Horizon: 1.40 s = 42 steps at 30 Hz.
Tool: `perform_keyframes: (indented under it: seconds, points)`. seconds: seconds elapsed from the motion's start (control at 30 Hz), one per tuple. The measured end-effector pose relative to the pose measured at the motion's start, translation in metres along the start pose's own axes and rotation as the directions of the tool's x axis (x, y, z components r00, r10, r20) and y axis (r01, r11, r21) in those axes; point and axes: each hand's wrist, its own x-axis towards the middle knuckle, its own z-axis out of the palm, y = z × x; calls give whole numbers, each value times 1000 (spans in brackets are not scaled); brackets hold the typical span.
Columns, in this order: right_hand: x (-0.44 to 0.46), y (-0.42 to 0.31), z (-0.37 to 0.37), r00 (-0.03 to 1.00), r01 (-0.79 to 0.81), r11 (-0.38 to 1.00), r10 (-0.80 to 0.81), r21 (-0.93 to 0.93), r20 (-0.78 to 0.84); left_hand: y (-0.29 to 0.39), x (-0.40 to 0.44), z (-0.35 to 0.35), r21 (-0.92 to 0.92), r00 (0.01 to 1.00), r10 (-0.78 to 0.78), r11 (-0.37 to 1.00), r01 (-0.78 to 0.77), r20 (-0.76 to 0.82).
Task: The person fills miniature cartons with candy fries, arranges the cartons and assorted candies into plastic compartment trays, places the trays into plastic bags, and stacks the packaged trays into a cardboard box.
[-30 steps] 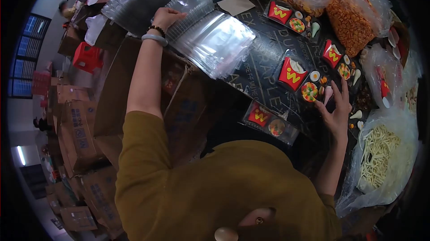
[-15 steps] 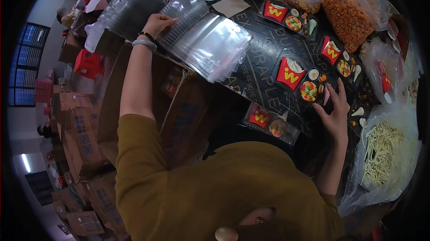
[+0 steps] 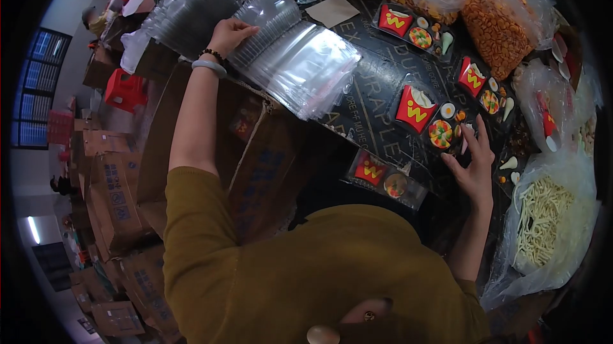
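My left hand (image 3: 231,37) is closed at the edge of a stack of clear plastic trays (image 3: 268,17); its fingertips press together there, and what they pinch is too small to make out. Clear bags (image 3: 306,66) lie beside the stack. My right hand (image 3: 471,162) has its fingers apart over the small pieces at the right end of a filled tray. That tray holds a red fries-box piece (image 3: 415,109), an egg piece (image 3: 447,111) and a round pizza-like piece (image 3: 440,133). Two similar sets (image 3: 394,19) (image 3: 473,77) lie farther back.
Bags of orange pieces (image 3: 498,24) stand at the back right. A bag of pale strips (image 3: 541,222) is at the right. One packed set (image 3: 386,178) lies near my body. Cardboard boxes (image 3: 118,194) and a red container (image 3: 125,90) are at the left.
My right hand has shifted slightly left and its fingers reach over the small pieces of the nearer set. My left hand stays at the clear trays.
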Motion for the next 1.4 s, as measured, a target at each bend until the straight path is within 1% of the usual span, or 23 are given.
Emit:
perform_keyframes:
  seconds: [0.13,0.23,0.33,0.37,0.43,0.53,0.6,0.67,0.73,0.77,0.8,0.83,0.9,0.93,0.97,1.0,1.03,1.13,1.23,1.27,1.33,1.37,1.4]
  points:
    - [-1,-2,-1,1000,17,998,-17,-68,-13,-1,0,2,-66,1000,-15,998,14,-22]
    - [-1,-4,-1,999,35,993,-38,-113,-24,8,-2,-2,18,999,-18,1000,17,45]
    - [-1,-6,-2,1000,22,997,-23,-78,-14,23,-11,-1,137,997,71,988,-73,21]
    - [-1,-7,-3,1000,13,998,-14,-55,-9,21,-9,0,302,984,171,936,-179,52]
    - [-1,-12,-4,1000,-5,999,5,-43,-6,15,-5,0,588,925,345,720,-369,159]
    - [-4,-10,-5,998,40,999,-38,34,-53,17,-13,-3,677,949,307,685,-268,66]
    - [-7,-1,-15,991,51,999,-50,5,-120,18,-20,-5,711,836,500,671,-211,-224]
    - [-10,5,-33,971,22,996,0,88,-239,67,-35,-5,579,664,693,673,-460,-279]
    - [-11,15,-53,926,-17,1000,23,18,-378,136,-60,15,78,765,617,785,-615,-186]
    - [-10,16,-64,895,-16,1000,4,-23,-446,174,-78,29,-3,753,656,754,-657,-51]
    - [-8,11,-72,860,-33,980,127,195,-494,205,-92,49,-81,716,694,720,-689,76]
    - [-7,6,-80,846,-6,979,112,202,-521,217,-92,77,-159,608,776,630,-760,169]
    - [-1,-2,-89,813,72,972,73,224,-578,239,-96,135,-285,522,780,617,-733,346]
    - [1,-1,-87,822,84,990,-7,110,-569,242,-92,164,-255,480,767,610,-750,425]
    - [5,-5,-84,870,113,993,-85,29,-486,243,-85,191,-224,439,745,603,-766,503]
    - [8,-10,-80,907,149,988,-156,-49,-390,241,-78,217,-251,431,731,620,-743,529]
    - [10,-7,-69,955,178,979,-197,-104,-222,239,-71,238,-278,424,716,640,-717,555]
    - [14,-10,-27,983,155,948,-119,-276,143,234,-62,270,-200,451,719,622,-757,529]
    - [26,2,0,964,180,938,-107,-297,245,224,-75,261,22,504,853,506,-862,140]
    - [30,7,6,961,182,929,-98,-321,260,216,-84,259,99,596,801,589,-802,64]
    - [37,9,5,958,169,942,-89,-288,272,202,-107,252,121,760,650,755,-645,-9]
    - [39,9,6,955,164,948,-83,-272,285,191,-112,255,49,838,546,836,-546,7]
    - [42,11,9,953,173,950,-95,-261,287,188,-118,255,10,868,494,869,-495,45]
